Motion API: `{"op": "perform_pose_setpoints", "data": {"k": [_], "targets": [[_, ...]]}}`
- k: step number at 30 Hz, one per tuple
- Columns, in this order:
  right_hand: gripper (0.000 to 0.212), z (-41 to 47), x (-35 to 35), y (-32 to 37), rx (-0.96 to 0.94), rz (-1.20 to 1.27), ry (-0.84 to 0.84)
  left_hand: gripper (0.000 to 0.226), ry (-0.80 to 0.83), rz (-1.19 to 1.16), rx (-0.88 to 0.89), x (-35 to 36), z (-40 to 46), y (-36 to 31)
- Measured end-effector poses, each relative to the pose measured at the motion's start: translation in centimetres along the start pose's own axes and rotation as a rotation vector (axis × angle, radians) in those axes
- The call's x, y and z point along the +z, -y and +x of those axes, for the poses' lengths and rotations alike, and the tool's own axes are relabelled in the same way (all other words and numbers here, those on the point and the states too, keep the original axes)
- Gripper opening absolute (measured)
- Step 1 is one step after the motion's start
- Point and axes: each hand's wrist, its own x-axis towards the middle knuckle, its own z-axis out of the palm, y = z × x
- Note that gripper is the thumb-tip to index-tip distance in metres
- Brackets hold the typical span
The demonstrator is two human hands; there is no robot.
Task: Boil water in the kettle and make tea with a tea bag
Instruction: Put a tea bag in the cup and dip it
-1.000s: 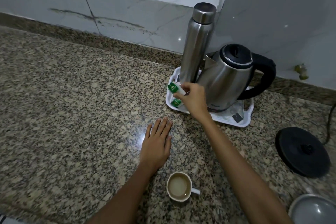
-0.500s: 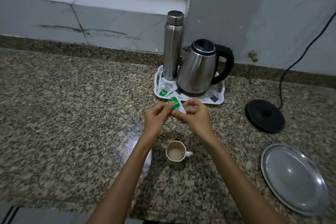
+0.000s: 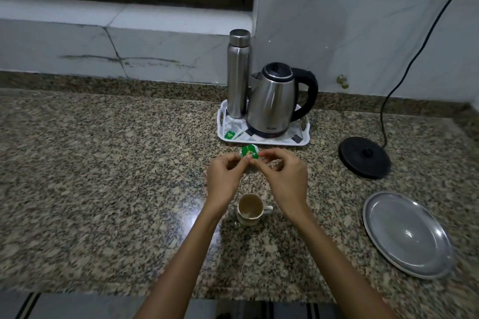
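Both of my hands pinch a tea bag with a green tag (image 3: 249,152) above the counter, in front of the tray. My left hand (image 3: 225,182) holds its left side and my right hand (image 3: 284,178) its right side. Just below them a small cream cup (image 3: 250,209) stands on the granite with pale liquid in it. The steel kettle (image 3: 274,101) with a black handle sits on the white tray (image 3: 303,137), off its black base (image 3: 364,160). Another green tea bag (image 3: 230,134) lies on the tray.
A tall steel bottle (image 3: 238,72) stands on the tray to the left of the kettle. A round steel plate (image 3: 408,233) lies at the right. The base's black cord (image 3: 404,70) runs up the wall. The counter's front edge is near the bottom.
My right hand lifted a tea bag off the tray and brought it toward me; my left hand rose from the counter and joined it. The view pulled back from the tray.
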Motion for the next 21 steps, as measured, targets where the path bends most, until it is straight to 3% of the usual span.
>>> {"op": "perform_pose_setpoints", "data": {"k": [9, 11, 15, 21], "targets": [[0.017, 0.5, -0.8, 0.7, 0.166, 0.201, 0.068, 0.010, 0.086, -0.059, 0.026, 0.2, -1.1, -1.1], [0.014, 0.6, -1.0, 0.9, 0.221, 0.287, 0.106, 0.017, 0.088, -0.052, 0.043, 0.3, -1.3, -1.2], [0.008, 1.2, -2.1, 1.5, 0.327, 0.442, 0.187, 0.018, 0.020, 0.028, 0.060, 0.2, -1.3, -1.1], [0.001, 2.1, -3.4, 2.5, 0.338, 0.491, 0.210, 0.014, -0.016, 0.175, 0.113, -0.4, -1.3, -0.1]]}}
